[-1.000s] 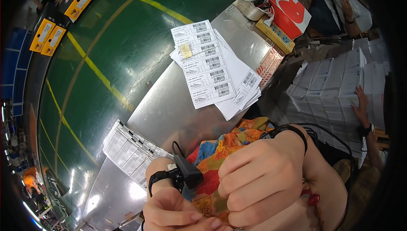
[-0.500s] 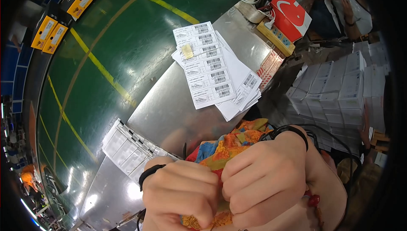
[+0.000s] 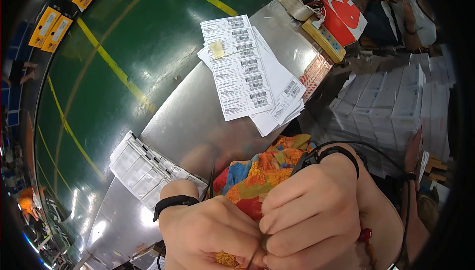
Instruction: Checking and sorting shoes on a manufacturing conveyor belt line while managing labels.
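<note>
Low in the view, my left hand [image 3: 210, 228] and my right hand [image 3: 311, 213] meet knuckle to knuckle. Both sets of fingers are curled tight. Whatever they pinch, if anything, is hidden; a thin dark line shows beneath the touching fingertips. Each wrist wears a black band, the right one [image 3: 341, 152] with a buckle-like piece. Behind the hands lies colourful patterned cloth [image 3: 257, 173] in orange, blue and red. Left of it, a bundle of white plastic-looking sleeves [image 3: 141, 171] rests on the metal table [image 3: 185, 121].
Sheets of barcode labels [image 3: 242, 79] lie stacked on the table, a yellowish scrap [image 3: 216, 49] on top. Farther right are a wooden-cased power strip [image 3: 324, 41] and a red box [image 3: 341, 12]. White cartons [image 3: 378, 101] stand at right, with another person [image 3: 403, 15] beyond.
My fists have come together, the left turning inward so its fingertips touch the right's. The view has shifted slightly, and a person's arm now shows at the lower right.
</note>
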Tool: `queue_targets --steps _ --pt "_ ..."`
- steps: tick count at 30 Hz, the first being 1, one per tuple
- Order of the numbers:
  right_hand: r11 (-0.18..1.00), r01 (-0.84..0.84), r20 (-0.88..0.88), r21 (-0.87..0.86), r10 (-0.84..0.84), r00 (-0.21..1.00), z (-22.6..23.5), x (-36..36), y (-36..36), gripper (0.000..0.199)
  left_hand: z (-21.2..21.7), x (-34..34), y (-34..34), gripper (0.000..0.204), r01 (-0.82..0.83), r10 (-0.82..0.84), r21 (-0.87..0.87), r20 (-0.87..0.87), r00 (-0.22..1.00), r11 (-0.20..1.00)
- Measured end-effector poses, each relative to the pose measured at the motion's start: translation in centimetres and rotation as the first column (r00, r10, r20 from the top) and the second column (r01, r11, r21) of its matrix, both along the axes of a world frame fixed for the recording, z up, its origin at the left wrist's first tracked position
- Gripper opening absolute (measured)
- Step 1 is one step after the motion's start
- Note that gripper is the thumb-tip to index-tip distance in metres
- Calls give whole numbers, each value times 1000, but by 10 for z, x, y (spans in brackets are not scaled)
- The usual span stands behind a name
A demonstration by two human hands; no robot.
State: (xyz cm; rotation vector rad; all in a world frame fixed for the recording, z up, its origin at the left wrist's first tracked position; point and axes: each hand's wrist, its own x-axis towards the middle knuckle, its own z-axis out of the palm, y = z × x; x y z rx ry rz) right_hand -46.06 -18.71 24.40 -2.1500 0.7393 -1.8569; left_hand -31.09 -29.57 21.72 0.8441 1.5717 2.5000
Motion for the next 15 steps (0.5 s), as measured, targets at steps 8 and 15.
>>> queue_targets --steps 8,15 --pt "983 176 90 -45 -171 981 -6 19 -6 3 6 -5 6 11 -191 191 186 18 981 964" --pt "989 95 99 111 -106 989 4 25 -7 6 12 1 -1 13 -189 182 153 62 981 970"
